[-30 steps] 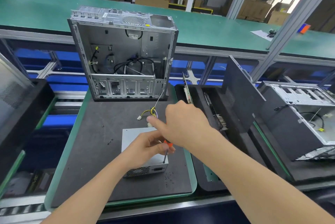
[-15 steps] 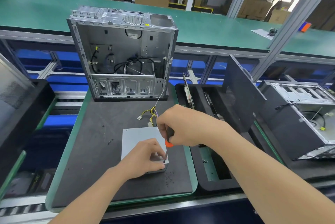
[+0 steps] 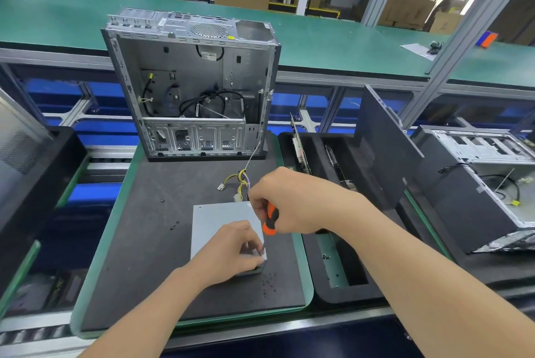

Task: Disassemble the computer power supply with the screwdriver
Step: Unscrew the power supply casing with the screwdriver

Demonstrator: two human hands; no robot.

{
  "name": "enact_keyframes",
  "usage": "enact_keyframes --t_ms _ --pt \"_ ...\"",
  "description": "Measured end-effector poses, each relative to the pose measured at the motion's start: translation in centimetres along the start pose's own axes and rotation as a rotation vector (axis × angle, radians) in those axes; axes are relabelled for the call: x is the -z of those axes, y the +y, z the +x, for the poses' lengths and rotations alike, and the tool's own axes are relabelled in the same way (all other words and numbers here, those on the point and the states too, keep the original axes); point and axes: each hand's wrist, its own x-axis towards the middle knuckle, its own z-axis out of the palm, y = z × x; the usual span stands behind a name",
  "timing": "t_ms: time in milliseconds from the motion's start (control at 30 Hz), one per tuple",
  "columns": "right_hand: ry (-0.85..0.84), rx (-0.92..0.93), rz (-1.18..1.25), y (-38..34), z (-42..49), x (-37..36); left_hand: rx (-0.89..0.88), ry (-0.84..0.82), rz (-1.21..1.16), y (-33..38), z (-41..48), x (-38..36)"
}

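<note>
Bare left grip (image 3: 231, 250) and right grip (image 3: 292, 204), forearms (image 3: 405, 259) uncovered (sleeves out of view)

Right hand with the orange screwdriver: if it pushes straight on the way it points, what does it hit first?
Probably the flat grey metal power supply box, at its near right corner. The right hand aims the orange-and-black screwdriver down there, close beside the left hand; whether the tip touches is unclear.

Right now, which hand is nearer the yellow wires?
Right. The right hand, gripping the screwdriver, is just beside the wires. The left hand rests on the power supply's near right corner, farther from them.
</note>
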Motion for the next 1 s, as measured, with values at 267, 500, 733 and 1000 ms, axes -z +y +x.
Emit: enact_keyframes --t_ms 267,500,733,1000 --pt "0.001 0.047 -0.035 -0.6 0.6 -0.2 0.085 -0.087 -0.605 1.3 0.1 1.0" --pt "0.313 -0.247 -0.162 -1.6 0.6 -0.5 0.054 -0.047 -0.591 1.3 0.6 1.3" --pt "0.229 -0.464 0.03 -1.8 2.1 -1.5 0.089 -0.091 -0.662 1.6 0.8 1.6" --pt "0.001 -0.142 0.022 -0.9 1.2 0.8 0.03 -0.097 -0.807 2.4 1.1 3.0"
